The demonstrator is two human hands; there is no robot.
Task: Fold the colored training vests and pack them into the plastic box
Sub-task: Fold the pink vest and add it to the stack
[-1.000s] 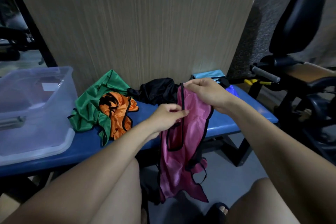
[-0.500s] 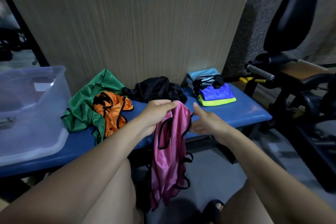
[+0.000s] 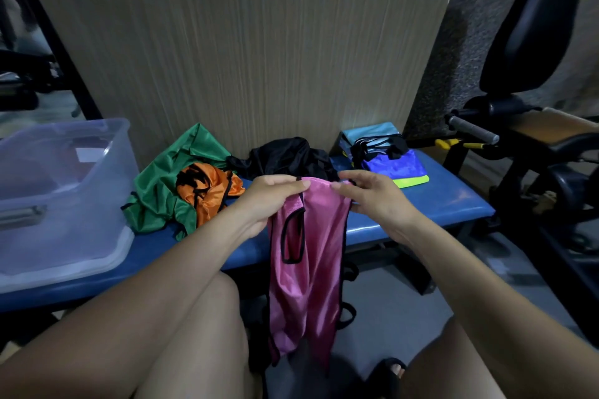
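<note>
Head view shows both hands holding the pink vest (image 3: 308,269) by its top edge, in front of the blue tabletop (image 3: 447,201). The left hand (image 3: 269,201) grasps the left part of this edge, with curled fingers over the cloth and the thumb on top. The right hand (image 3: 372,197) pinches the right part of the edge with its fingertips, so each grip is closed on the vest. Between the two hands the edge is stretched almost level, and the rest of the vest hangs straight down from it, past the tabletop's front side and between the person's knees. A black-trimmed armhole lies just below the left hand. On the tabletop behind, a green vest (image 3: 162,191) and an orange vest (image 3: 210,191) lie crumpled together, a black vest (image 3: 285,155) is beside them, and a folded pile (image 3: 389,159) rests at the right. The clear plastic box (image 3: 64,191) stands at the left end, well apart from the pink vest.
</note>
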